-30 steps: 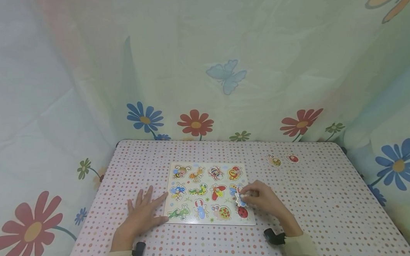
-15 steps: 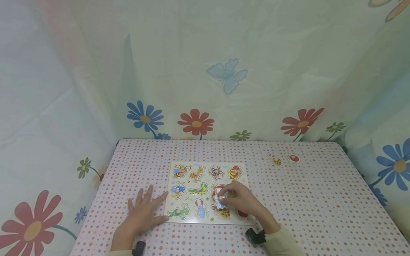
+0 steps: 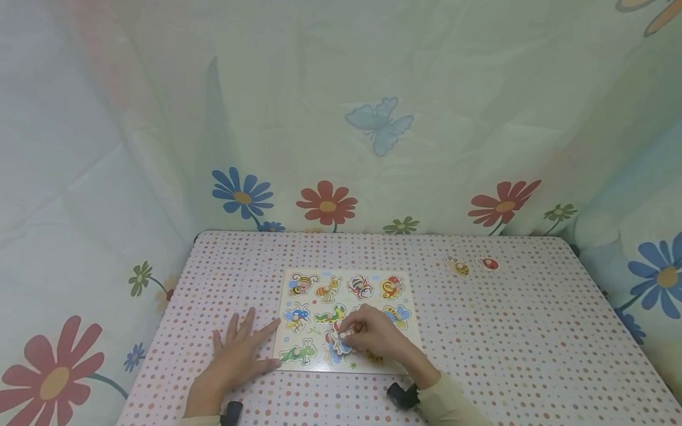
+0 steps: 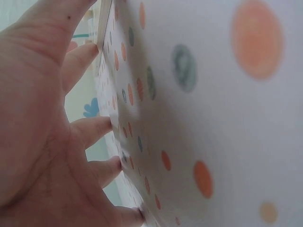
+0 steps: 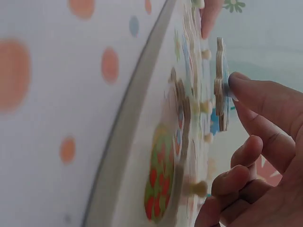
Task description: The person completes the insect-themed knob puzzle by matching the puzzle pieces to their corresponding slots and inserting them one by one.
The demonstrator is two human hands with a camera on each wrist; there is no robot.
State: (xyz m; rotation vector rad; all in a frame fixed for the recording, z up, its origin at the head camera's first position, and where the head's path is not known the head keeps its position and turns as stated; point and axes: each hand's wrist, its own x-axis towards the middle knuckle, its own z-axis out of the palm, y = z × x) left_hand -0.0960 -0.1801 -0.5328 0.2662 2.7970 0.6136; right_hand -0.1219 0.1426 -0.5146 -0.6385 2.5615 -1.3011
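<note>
A wooden peg puzzle board (image 3: 317, 368) with insect pictures lies on the dotted tabletop. My right hand (image 3: 376, 333) pinches a blue-and-red bug puzzle piece (image 3: 341, 343) between thumb and finger. The piece is over the board's lower middle, overlapping the printed stag beetle. From the right wrist, this puzzle piece (image 5: 220, 87) shows edge-on, raised off the board, near several pegs. My left hand (image 3: 238, 350) rests with fingers spread on the table, its thumb and index finger at the board's left edge. The left wrist view shows those straight fingers (image 4: 92, 131) touching the dotted cloth.
A loose snail piece (image 3: 458, 267) and a ladybug piece (image 3: 489, 264) lie on the table (image 3: 532, 319), beyond the board's right side. Other insect pieces, such as a green caterpillar (image 3: 330, 314), sit in the board. A flower-print curtain (image 3: 430, 157) hangs behind the table.
My right hand has carried the bug piece leftward across the board, from its right side to the lower middle. The left hand has stayed in place.
</note>
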